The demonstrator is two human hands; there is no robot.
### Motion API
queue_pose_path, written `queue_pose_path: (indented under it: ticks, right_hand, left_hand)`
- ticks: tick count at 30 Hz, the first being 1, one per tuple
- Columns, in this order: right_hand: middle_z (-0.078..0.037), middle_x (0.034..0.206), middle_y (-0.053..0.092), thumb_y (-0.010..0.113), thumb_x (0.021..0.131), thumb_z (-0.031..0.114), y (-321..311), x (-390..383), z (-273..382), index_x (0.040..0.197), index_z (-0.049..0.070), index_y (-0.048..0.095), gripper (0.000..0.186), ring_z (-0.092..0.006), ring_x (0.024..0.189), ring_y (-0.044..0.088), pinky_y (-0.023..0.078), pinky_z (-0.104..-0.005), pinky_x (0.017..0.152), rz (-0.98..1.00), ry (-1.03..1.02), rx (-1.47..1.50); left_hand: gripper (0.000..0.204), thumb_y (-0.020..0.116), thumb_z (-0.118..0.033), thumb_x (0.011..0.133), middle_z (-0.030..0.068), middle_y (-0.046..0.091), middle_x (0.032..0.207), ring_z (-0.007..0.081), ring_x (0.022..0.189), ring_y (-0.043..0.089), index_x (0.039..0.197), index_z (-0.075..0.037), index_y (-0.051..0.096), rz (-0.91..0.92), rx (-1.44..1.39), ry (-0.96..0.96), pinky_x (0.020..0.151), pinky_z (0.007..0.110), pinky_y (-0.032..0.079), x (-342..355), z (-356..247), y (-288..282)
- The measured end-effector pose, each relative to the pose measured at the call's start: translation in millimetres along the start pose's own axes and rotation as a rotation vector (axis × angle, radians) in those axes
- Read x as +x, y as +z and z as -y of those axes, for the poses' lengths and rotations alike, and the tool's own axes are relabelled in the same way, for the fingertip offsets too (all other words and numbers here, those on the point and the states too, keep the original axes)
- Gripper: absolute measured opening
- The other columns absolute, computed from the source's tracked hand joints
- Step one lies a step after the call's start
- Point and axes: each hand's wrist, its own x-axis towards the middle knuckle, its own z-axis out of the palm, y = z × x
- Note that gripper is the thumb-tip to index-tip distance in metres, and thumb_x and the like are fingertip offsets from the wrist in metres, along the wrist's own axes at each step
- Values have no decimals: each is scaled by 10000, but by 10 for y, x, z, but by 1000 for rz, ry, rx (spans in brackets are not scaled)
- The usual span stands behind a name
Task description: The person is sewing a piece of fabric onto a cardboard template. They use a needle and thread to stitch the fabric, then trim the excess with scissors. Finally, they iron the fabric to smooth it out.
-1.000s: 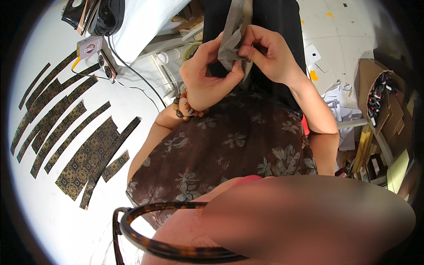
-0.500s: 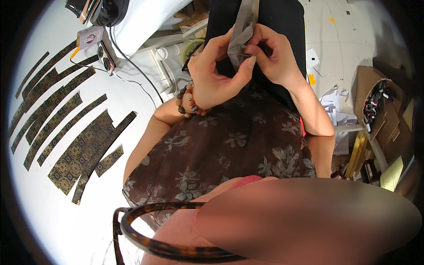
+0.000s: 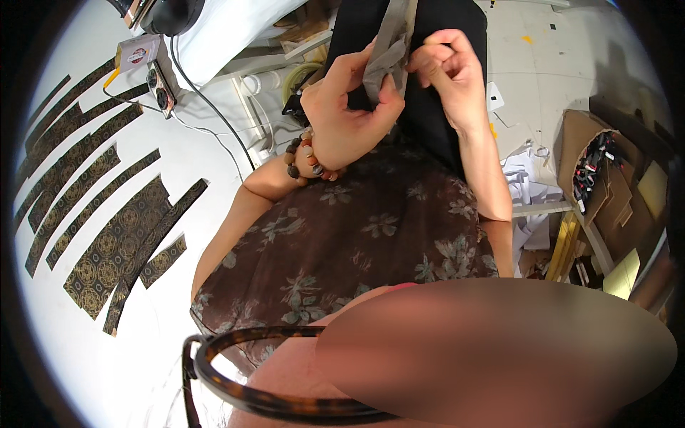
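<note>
My left hand (image 3: 346,121), with a beaded bracelet (image 3: 310,160) at the wrist, grips a folded grey-brown strip of thin material (image 3: 385,60) between thumb and fingers, over the black-covered lap (image 3: 357,21). My right hand (image 3: 453,82) is just right of the strip, thumb and index finger drawn together and the other fingers curled; whatever they may pinch is too small to make out. A dark brown floral garment (image 3: 357,235) covers my body below the hands.
Black-and-gold patterned pieces (image 3: 118,250) lie on a white table (image 3: 78,342) at left, with a socket strip (image 3: 160,93), cables and a black device (image 3: 175,14). At right are cardboard pieces (image 3: 621,200), white scraps (image 3: 528,171) and yellow boards (image 3: 564,250).
My right hand has drawn back from the strip, to the right and up, its fingers now lifted off the folded part. My left hand still holds the strip.
</note>
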Motion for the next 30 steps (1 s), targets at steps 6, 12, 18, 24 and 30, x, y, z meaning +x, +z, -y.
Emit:
queue_pose_path:
  ticks: [6, 12, 18, 24, 30]
  right_hand:
    - [-77, 1067, 684, 787, 861, -16, 49, 109, 246, 1045, 16, 675, 217, -135, 887, 676, 530, -263, 773, 148, -472, -474]
    - [-76, 1068, 658, 823, 738, -22, 115, 147, 378, 973, 54, 722, 267, -242, 927, 676, 544, -348, 821, 167, -553, -704]
    - [-69, 1045, 673, 745, 649, -9, 165, 148, 492, 917, 30, 681, 279, -290, 923, 668, 523, -440, 943, 170, -1000, -1091]
    - [-55, 939, 684, 686, 710, 14, 126, 201, 570, 900, 32, 668, 192, -265, 874, 671, 554, -423, 908, 193, -853, -1059]
    - [-69, 885, 687, 716, 703, -57, 69, 282, 572, 906, 29, 683, 223, -284, 850, 679, 563, -423, 878, 64, -1052, -1218]
  left_hand:
    - [466, 776, -16, 789, 137, 787, 971, 144, 899, 767, 1232, 63, 655, 20, -44, -18, 784, 237, 571, -24, 28, -5]
    - [470, 792, -35, 773, 138, 785, 947, 136, 895, 768, 1218, 55, 668, 5, -21, -1, 779, 233, 568, 15, 27, 18]
    - [478, 784, -24, 765, 124, 782, 916, 110, 852, 759, 1223, 54, 670, 18, -12, 21, 763, 230, 566, 13, -2, -9]
    - [471, 777, -12, 765, 123, 780, 940, 100, 849, 750, 1218, 61, 671, 25, -21, 43, 770, 230, 566, 28, 3, 4]
    - [460, 781, -12, 771, 121, 776, 945, 105, 851, 752, 1209, 75, 669, 9, -4, 36, 773, 229, 569, 24, 8, -23]
